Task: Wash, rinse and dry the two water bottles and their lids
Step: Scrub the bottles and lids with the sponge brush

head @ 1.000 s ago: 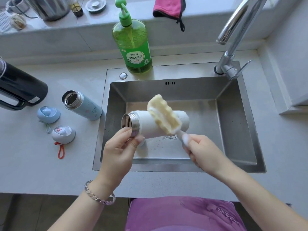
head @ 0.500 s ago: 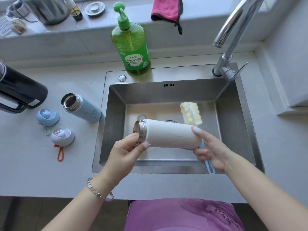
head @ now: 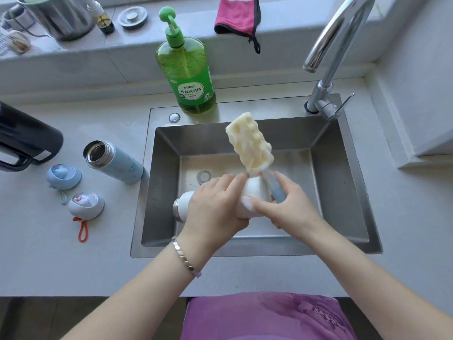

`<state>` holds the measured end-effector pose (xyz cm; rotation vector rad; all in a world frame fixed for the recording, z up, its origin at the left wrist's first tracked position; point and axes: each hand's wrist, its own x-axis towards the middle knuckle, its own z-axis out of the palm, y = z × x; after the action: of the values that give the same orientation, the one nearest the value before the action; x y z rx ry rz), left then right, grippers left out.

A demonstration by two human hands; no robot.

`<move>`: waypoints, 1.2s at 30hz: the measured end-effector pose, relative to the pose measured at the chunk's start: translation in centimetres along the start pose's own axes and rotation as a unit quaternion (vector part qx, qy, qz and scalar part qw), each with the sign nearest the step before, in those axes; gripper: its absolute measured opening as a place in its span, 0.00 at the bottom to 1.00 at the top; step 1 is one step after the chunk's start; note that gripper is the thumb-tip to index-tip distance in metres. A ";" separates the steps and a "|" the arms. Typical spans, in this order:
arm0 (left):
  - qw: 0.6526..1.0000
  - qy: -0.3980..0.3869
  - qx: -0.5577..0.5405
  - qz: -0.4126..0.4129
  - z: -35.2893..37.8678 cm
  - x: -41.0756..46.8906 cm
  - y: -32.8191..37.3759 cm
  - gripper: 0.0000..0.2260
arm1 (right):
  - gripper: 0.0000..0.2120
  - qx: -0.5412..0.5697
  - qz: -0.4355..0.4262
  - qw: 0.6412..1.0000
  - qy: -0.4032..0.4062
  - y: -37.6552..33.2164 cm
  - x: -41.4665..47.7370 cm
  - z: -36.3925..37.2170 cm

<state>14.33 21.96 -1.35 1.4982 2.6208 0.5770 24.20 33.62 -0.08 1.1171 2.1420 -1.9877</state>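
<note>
Here on the counter, at the left, the blue lid and the white lid are lying just beside the open blue bottle, which is resting on its side. Over the sink, the left hand is wrapping its grip round the white bottle, held sideways, while the right hand is keeping its grip closed on the sponge brush handle at the bottle's base, foamy head pointing up

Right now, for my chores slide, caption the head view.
Over the sink, the left hand grips a white bottle while the right hand holds a sponge brush.
</note>
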 end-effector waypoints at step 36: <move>0.953 -0.019 -0.220 -0.208 -2.0 -0.9 -1.1 0.24 | 0.21 -0.070 -0.013 0.997 -0.041 -0.9 -3.3 -1.0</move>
<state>13.46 20.12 -0.04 0.7937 2.4429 0.9804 26.63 32.94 2.40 0.9749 2.2242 -1.8245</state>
